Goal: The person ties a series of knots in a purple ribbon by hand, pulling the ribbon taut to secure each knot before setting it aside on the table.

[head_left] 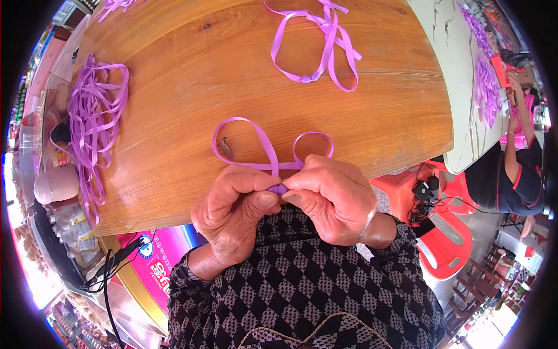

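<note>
Left hand (231, 209) and right hand (336, 200) pinch a purple piece (278, 189) on the ribbon (266, 144), fingertips nearly meeting! Looks like fastening; next calls for steady pressure.

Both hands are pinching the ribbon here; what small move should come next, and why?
Probably a gentle pull apart by the left hand and right hand, to snug the ribbon: both pinch it at a small, darker bunch, while the rest lies slack in loops on the table.
</note>
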Demonstrator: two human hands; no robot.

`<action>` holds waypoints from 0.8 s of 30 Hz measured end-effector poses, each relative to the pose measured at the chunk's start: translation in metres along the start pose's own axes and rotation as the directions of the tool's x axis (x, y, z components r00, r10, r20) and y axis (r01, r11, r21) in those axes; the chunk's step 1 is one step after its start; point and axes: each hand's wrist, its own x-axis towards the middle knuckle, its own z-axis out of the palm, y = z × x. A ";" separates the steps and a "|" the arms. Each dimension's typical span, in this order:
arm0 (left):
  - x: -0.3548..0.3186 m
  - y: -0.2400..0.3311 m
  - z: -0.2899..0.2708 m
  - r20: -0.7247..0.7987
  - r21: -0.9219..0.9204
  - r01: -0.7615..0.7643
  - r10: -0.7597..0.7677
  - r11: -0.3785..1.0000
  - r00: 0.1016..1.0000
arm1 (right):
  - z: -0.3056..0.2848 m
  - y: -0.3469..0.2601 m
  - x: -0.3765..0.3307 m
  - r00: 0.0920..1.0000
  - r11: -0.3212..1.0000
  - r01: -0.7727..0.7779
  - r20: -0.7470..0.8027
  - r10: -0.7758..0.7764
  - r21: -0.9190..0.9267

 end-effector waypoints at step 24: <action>0.010 0.014 -0.005 0.263 0.634 -0.433 0.348 0.641 0.900 | 0.000 0.001 -0.004 0.995 0.995 -0.080 0.060 0.076 0.057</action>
